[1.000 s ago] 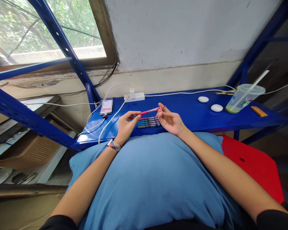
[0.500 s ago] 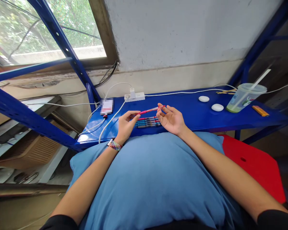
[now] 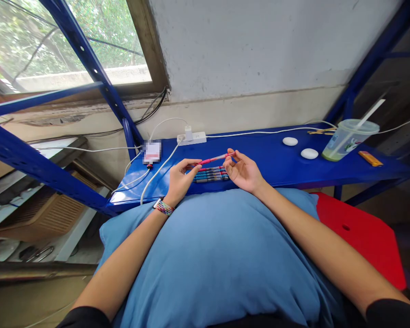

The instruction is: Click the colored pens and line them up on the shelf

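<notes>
A red pen (image 3: 213, 159) with a clear barrel is held between my two hands above the blue table. My left hand (image 3: 181, 178) pinches its left end between thumb and fingers. At its right end, the fingertips of my right hand (image 3: 243, 171) are closed on the pen. Several pens (image 3: 210, 176), blue and red with clear barrels, lie side by side on the table just under and behind my hands. My right hand covers their right ends in part.
A blue table (image 3: 259, 157) carries a power strip (image 3: 196, 137), white cables, a small white device (image 3: 152, 152), two white oval objects (image 3: 309, 154), a cup with a straw (image 3: 348, 140) and an orange packet (image 3: 371, 158). A blue cushion (image 3: 225, 246) lies before me, a red stool (image 3: 362, 237) at right.
The fingers of my right hand have closed in around the pen's right end. The pen and my left hand have barely shifted.
</notes>
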`<control>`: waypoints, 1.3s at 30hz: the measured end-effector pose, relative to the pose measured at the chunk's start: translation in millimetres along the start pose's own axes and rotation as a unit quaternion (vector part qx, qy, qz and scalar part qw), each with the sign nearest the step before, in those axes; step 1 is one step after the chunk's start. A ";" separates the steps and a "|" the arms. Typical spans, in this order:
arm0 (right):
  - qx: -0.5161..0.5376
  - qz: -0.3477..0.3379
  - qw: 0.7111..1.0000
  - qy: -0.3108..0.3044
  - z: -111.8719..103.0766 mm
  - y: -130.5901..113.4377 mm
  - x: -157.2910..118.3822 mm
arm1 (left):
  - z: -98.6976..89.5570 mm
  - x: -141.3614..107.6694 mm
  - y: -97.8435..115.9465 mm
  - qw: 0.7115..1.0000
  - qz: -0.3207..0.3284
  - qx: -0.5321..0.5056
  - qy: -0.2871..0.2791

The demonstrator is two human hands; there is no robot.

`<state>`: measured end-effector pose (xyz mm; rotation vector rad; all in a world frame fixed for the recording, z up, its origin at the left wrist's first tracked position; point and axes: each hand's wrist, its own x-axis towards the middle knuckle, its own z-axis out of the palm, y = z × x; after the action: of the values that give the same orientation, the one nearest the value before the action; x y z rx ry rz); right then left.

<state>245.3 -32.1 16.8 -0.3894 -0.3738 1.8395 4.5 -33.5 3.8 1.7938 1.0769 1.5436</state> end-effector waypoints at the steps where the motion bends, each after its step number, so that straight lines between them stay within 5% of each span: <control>1: 0.000 0.002 1.000 0.004 -0.3 -0.3 0.2 | -0.1 -0.1 -0.3 1.000 -0.001 0.001 0.000; 8: -0.031 -0.042 0.999 0.014 -0.3 -0.2 0.3 | 0.9 -1.9 0.6 1.000 0.002 0.005 -0.015; 12: -0.159 -0.091 0.983 0.014 -6.8 2.0 4.2 | 0.8 0.5 -2.9 1.000 0.012 0.009 -0.005; 15: -0.330 -0.185 0.925 0.033 -18.1 0.4 13.5 | -1.2 5.2 -8.2 1.000 0.008 0.026 0.001; 20: -0.569 -0.288 0.769 0.050 -39.4 -7.3 35.5 | -3.8 14.8 -19.9 0.995 0.006 0.096 -0.028; 23: -0.662 -0.324 0.674 0.054 -46.8 -7.7 43.8 | -4.4 19.6 -29.4 0.989 0.000 0.145 -0.040; 26: -0.722 -0.320 0.612 0.046 -49.1 -5.1 46.0 | -5.6 22.6 -38.8 0.984 -0.014 0.170 -0.044; 31: -0.777 -0.293 0.556 0.035 -47.9 -1.9 42.0 | -7.7 23.1 -47.4 0.984 -0.019 0.169 -0.048; 39: -0.780 -0.292 0.552 0.034 -46.3 0.7 37.8 | -7.1 22.7 -45.1 0.980 -0.044 0.186 -0.055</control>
<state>254.6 6.6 -27.9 -1.3023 -1.8270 0.3395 -12.0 9.1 -18.9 2.0145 1.4427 1.2324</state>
